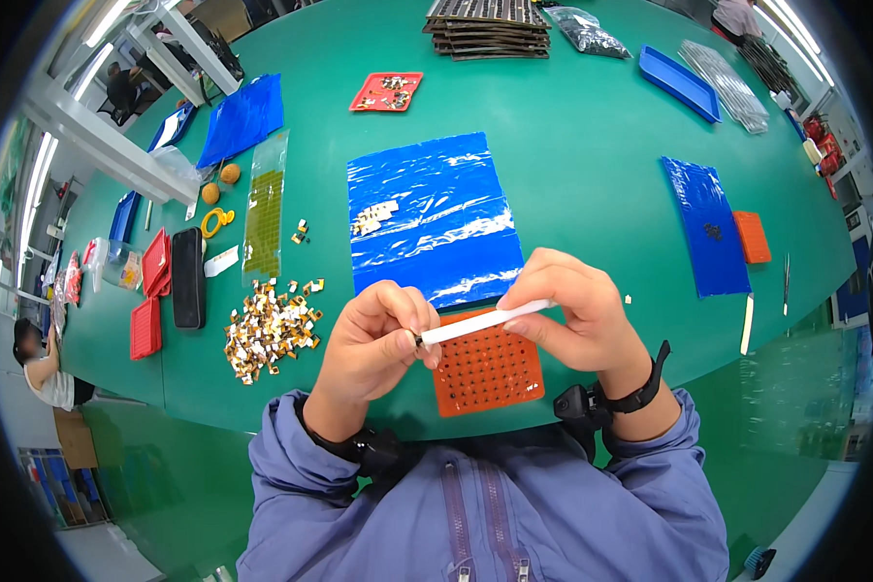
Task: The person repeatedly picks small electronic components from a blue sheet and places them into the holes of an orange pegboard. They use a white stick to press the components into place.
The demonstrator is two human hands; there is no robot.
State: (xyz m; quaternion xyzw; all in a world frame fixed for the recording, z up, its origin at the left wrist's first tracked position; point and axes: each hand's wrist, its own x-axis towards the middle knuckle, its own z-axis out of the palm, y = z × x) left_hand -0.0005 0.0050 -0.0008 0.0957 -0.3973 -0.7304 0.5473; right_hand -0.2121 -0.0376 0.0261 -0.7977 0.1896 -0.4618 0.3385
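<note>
My right hand (577, 306) grips a white flat stick (485, 322), thumb and fingers closed round its far end. The stick slants down to the left, where its tip meets a small dark part (418, 340) pinched in my left hand (383, 335). Most of that part is hidden by my fingertips. Below both hands lies an orange tray (490, 373) with rows of small holes, several holding dark bits. Just beyond my hands is a blue film-covered sheet (432, 213) bearing a small cluster of white pieces (373, 218).
A heap of small white, yellow and brown pieces (270, 330) lies left of my hands. Farther left are a black case (189, 278) and red trays (145, 328). A red tray of parts (386, 92) sits beyond. On the right are another blue sheet (703, 228), an orange block (752, 238) and tweezers (786, 281).
</note>
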